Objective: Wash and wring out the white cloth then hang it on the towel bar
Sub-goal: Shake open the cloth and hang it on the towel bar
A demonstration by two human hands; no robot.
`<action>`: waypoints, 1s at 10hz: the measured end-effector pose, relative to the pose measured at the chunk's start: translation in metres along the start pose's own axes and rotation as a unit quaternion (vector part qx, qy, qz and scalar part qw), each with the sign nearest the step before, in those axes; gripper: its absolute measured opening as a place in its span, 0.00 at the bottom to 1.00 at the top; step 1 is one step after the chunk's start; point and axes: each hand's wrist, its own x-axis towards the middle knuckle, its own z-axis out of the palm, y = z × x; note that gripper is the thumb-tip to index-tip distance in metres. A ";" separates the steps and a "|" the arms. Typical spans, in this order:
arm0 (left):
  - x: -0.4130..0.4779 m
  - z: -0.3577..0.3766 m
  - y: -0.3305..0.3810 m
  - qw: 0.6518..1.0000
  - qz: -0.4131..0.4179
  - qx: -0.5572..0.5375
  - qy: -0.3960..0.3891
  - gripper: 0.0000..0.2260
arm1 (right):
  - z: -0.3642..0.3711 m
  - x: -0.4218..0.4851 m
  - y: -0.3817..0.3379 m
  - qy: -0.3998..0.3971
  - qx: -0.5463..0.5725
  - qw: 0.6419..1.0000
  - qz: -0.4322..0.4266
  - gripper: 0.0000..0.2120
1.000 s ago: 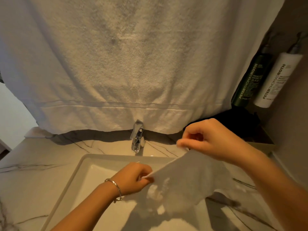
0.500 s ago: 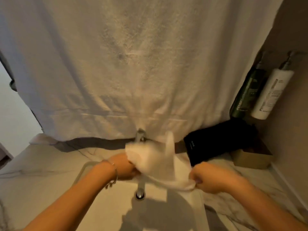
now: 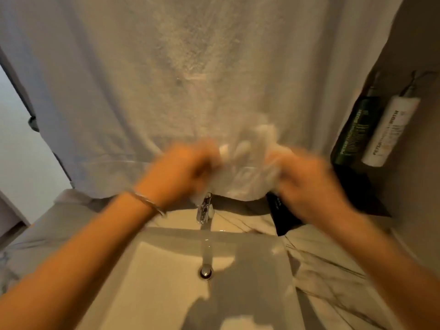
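Both bare forearms reach forward toward 12 o'clock, left hand and right hand fisted, motion-blurred, close together at centre.

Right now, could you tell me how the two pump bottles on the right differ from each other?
The dark green bottle stands left, nearer the hanging towel; the white bottle stands right, nearer the wall. The green bottle carries pale lettering, the white bottle dark lettering. Both are tall pump bottles leaning the same way in this wide-angle view.
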 end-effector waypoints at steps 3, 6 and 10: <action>0.014 -0.012 -0.024 0.995 -0.034 -0.088 -0.029 0.11 | -0.040 -0.005 0.024 -0.071 0.066 0.990 0.105 0.11; -0.036 0.067 0.029 0.957 -0.015 -0.067 -0.282 0.09 | -0.001 -0.080 0.041 -0.252 -0.124 0.953 0.111 0.06; 0.006 0.013 0.051 0.898 0.047 -0.437 -0.011 0.11 | -0.095 -0.164 -0.017 0.006 0.191 0.949 0.251 0.08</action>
